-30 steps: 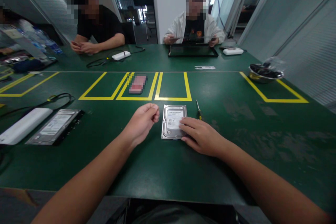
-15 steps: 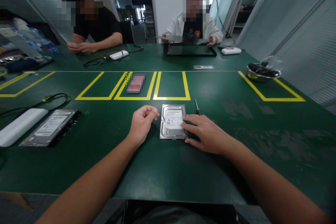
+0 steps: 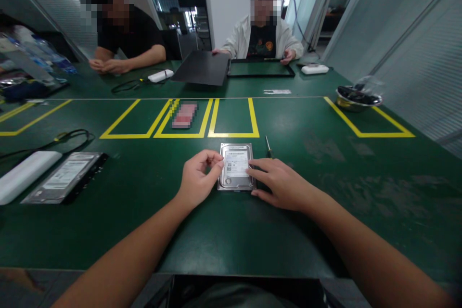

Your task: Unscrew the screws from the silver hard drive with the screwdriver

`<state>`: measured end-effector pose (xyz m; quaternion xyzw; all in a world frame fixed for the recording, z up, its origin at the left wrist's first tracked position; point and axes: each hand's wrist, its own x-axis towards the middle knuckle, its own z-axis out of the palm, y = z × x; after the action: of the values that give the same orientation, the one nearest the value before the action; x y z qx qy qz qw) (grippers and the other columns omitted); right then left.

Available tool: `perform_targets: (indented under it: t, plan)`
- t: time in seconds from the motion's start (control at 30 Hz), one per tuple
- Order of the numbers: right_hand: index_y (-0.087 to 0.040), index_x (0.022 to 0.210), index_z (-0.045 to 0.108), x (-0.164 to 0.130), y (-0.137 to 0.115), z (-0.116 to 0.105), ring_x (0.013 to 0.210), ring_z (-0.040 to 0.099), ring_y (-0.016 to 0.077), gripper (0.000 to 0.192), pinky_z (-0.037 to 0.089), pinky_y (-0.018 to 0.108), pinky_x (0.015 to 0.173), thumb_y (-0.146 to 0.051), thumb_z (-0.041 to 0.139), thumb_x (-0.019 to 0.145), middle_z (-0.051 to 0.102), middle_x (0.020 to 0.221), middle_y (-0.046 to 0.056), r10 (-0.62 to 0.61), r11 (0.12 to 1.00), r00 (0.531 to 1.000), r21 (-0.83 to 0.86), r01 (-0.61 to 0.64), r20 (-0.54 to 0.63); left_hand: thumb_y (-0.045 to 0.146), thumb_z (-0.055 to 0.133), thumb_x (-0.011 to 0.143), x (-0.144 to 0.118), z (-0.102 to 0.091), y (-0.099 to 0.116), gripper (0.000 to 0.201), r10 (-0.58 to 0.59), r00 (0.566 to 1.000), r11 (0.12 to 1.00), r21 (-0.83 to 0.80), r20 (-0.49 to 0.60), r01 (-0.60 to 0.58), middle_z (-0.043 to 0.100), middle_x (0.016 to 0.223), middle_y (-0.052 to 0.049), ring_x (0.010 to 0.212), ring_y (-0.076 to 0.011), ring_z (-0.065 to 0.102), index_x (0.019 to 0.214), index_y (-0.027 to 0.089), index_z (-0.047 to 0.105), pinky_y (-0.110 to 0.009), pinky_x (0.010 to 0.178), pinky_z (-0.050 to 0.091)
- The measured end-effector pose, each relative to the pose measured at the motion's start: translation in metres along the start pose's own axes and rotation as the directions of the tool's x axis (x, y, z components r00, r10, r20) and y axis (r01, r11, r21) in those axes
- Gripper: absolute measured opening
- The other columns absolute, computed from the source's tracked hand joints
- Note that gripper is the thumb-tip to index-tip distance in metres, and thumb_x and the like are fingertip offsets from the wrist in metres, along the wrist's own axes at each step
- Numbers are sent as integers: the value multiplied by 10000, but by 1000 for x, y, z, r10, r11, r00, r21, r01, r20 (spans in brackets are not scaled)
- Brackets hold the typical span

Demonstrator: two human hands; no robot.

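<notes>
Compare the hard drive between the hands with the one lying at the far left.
The hard drive between the hands lies bare and square to the table edge, touched by the left hand and right hand. The left hard drive lies untouched, angled, beside a white box. Both lie flat, label up.

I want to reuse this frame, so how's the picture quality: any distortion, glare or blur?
Head view: wide-angle bending at the edges, soft sheen on the green table; the hard drive and both hands, left hand and right hand, are sharp; faces are pixelated.
</notes>
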<state>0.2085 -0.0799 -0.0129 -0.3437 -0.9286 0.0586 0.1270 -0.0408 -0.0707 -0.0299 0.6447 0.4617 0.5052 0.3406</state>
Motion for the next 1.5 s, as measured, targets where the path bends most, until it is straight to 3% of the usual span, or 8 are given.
perform_targets:
  t: [0.1,0.2,0.33,0.47,0.63,1.1,1.5]
  plan:
    - [-166,1309,587,-1,0,-1,1227,553,358,481,470,546,959,-305,659,855,574,1359,202,0,1000,1000,-5,0,3,198,619,859,-5,2,5,84,115,993,977,179,22,-117,632,801,-24,729,-154,577,929,173,656,-277,700,453]
    - [-160,1313,581,-1,0,-1,1217,556,356,477,475,540,952,-314,644,866,571,1361,205,-1,1000,1000,-20,1,7,162,588,885,-10,4,14,72,269,959,904,319,93,-284,638,855,-34,782,-155,583,934,170,640,-279,730,454]
    - [-144,1303,580,-1,0,0,1206,560,357,460,477,530,949,-314,625,878,570,1354,208,-8,999,1000,-38,9,10,126,578,897,-17,12,21,96,407,889,824,335,210,-456,655,888,-43,840,-167,591,966,176,622,-294,771,468]
    - [-143,1272,585,-1,0,0,1215,551,346,422,470,514,969,-316,606,888,574,1345,197,-21,999,1000,-33,21,3,119,589,900,-23,22,23,110,473,825,780,289,309,-556,671,910,-48,868,-174,598,985,184,611,-319,826,476]
    - [-148,1261,587,-2,1,0,1223,543,336,405,464,494,980,-324,590,896,570,1341,186,-20,999,1000,-29,20,5,144,584,916,-28,31,23,76,458,807,770,286,373,-570,672,902,-46,873,-181,601,978,186,601,-338,850,476]
    - [-172,1312,563,-2,4,-1,1236,506,326,464,429,491,1000,-299,630,871,548,1352,158,-8,999,999,-52,11,49,198,493,966,-35,44,17,121,325,846,786,378,422,-490,661,940,-68,930,-209,586,984,177,611,-371,861,463]
    - [-158,1286,579,-2,2,-1,1235,503,333,446,436,487,991,-270,642,859,556,1345,160,-9,997,999,-74,12,40,234,509,964,-34,51,19,126,237,855,692,537,461,-482,654,920,-32,896,-214,554,943,199,629,-393,823,370]
